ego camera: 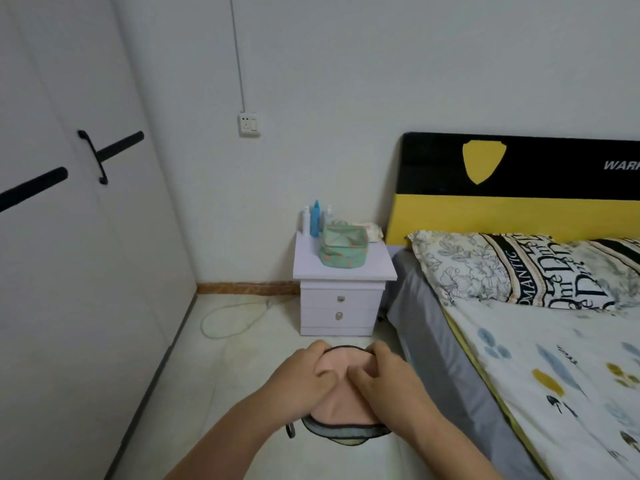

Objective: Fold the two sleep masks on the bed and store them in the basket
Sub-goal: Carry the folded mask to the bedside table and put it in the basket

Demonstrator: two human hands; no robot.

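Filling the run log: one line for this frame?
stage: carrying | left hand + right hand: gripping pink sleep mask over floor | green basket: on nightstand, ahead

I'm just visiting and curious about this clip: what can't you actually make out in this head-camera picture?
- Middle of the pink sleep mask: covered by the left hand and right hand.
- Second mask: only its edge shows beneath the pink one.
- Inside of the green basket: hidden by its walls, too far off.
- Headboard lettering: cut off by the right edge.
- Bottles: labels too small.
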